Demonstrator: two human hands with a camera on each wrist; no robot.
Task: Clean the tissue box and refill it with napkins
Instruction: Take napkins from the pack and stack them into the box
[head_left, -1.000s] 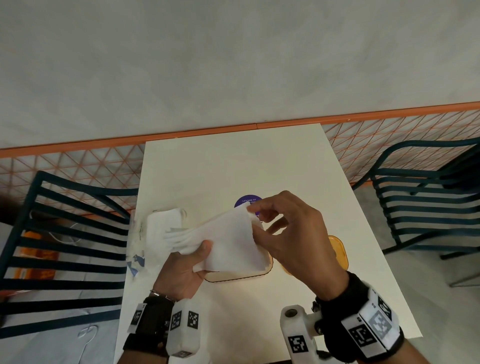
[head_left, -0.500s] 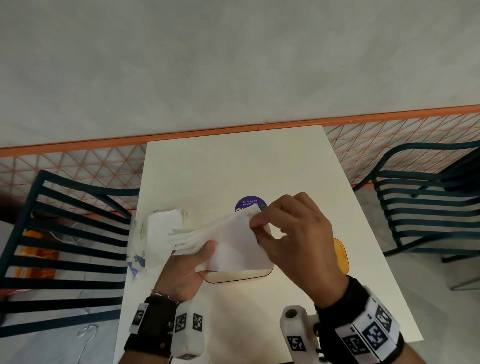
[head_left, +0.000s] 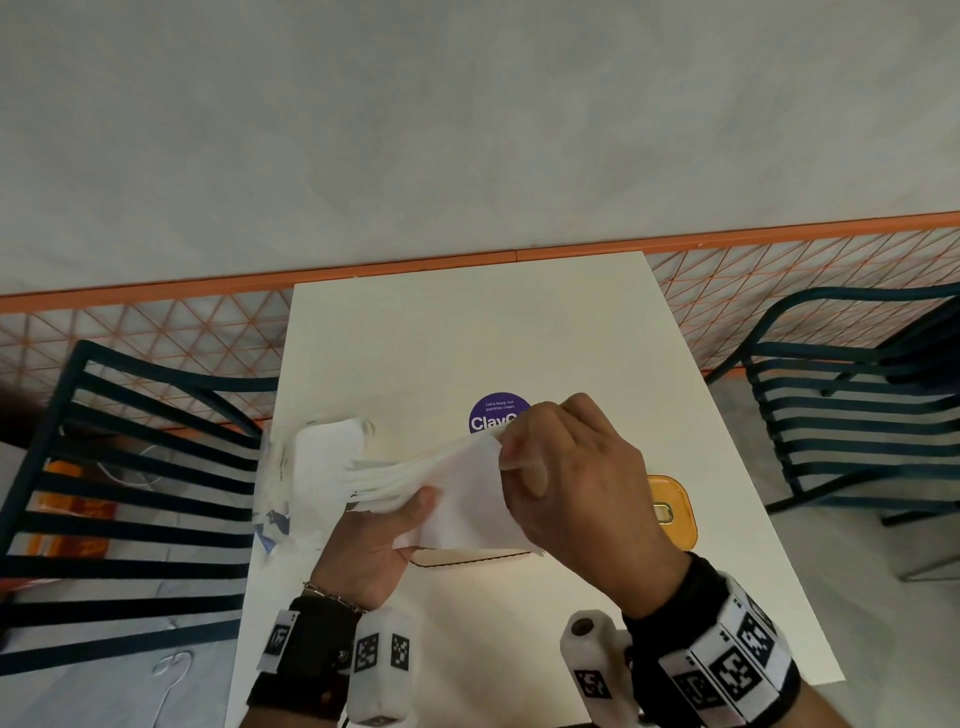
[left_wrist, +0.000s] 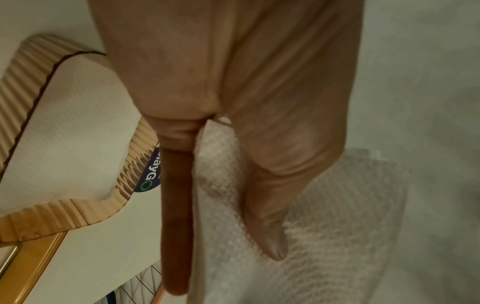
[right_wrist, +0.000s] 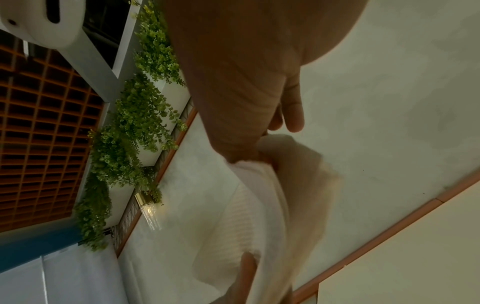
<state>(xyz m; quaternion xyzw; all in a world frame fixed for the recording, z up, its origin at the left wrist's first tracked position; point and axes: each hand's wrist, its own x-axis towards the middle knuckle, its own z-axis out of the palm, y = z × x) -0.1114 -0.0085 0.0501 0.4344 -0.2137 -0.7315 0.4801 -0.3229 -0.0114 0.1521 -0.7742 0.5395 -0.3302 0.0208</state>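
My left hand holds a stack of white napkins above the table, thumb on top and fingers underneath. My right hand pinches the stack's right end. In the left wrist view the napkins sit between the thumb and a straight finger. The amber ribbed tissue box lies just below the stack, mostly hidden by it. Its wall surrounds white napkins lying inside. In the right wrist view the napkins hang from my right fingertips.
The box's amber lid lies to the right of my hands. A plastic-wrapped napkin pack sits at the table's left edge. A purple round sticker is on the white table. Dark slatted chairs stand on both sides.
My right fingers have curled tighter onto the stack's right end. The stack has tilted flatter and its left edges fan out. Both hands stay over the box.
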